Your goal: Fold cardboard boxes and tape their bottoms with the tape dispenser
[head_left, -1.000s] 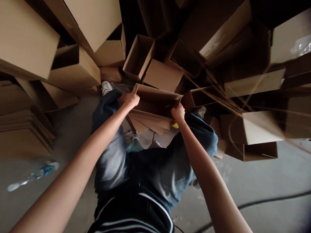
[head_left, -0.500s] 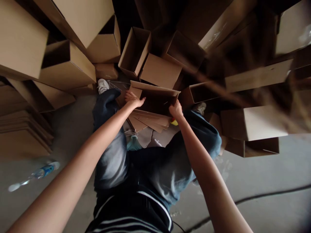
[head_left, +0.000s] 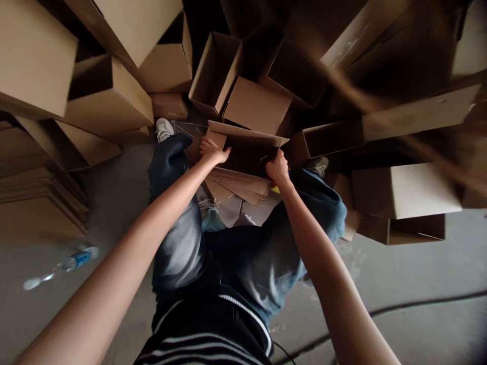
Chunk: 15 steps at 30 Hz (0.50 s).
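Observation:
I sit with my knees apart and an open brown cardboard box (head_left: pixel 247 133) between them. My left hand (head_left: pixel 213 150) lies with its fingers stretched out against the box's left flap. At the box's right near corner my right hand (head_left: pixel 277 168) is closed on the box's edge. Under the box lies a fanned pile of flat cardboard sheets (head_left: pixel 238 185). A small yellow thing (head_left: pixel 274 189) shows just below my right hand.
Assembled cardboard boxes (head_left: pixel 114 96) are stacked all round, left, ahead and right (head_left: pixel 407 190). A pile of flat cardboard (head_left: pixel 38 192) lies at the left. A plastic water bottle (head_left: pixel 64 264) lies on the concrete floor, and a black cable (head_left: pixel 418 305) runs at lower right.
My left hand has gone from a closed grip on the box's left top corner to flat, outstretched fingers against the left flap. My right hand keeps its hold on the box.

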Available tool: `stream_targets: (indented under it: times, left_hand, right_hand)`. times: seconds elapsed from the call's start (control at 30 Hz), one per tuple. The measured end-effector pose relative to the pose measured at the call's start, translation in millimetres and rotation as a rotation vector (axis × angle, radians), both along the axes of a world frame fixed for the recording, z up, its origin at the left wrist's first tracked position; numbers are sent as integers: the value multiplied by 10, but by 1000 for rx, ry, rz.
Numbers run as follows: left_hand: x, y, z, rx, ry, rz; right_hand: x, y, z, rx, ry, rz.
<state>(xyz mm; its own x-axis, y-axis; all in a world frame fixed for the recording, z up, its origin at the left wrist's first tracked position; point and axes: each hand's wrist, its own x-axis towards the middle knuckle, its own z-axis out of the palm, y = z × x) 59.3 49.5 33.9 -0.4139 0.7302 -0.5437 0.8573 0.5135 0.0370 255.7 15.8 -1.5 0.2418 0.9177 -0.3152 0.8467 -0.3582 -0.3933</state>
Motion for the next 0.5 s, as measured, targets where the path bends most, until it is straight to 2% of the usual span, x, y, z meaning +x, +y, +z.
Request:
stream_targets:
  times: [0.07, 0.17, 0.27, 0.37, 0.5]
  left_hand:
    - [4, -4, -16, 5, 6, -4]
    - [9, -9, -29, 13, 5, -21]
    - [11, 3, -39, 9, 8, -37]
    - [17, 41, -62, -12, 41, -44]
    - [36, 130, -148, -33, 80, -67]
  right_hand:
    - [-151, -3, 7, -45, -78, -37]
    - [-407, 33, -10, -35, -194, -69]
    - [-586, 120, -67, -74, -246, -179]
    - [-638, 219, -147, -146, -226, -258]
    - [-586, 289, -227, -185, -134, -290]
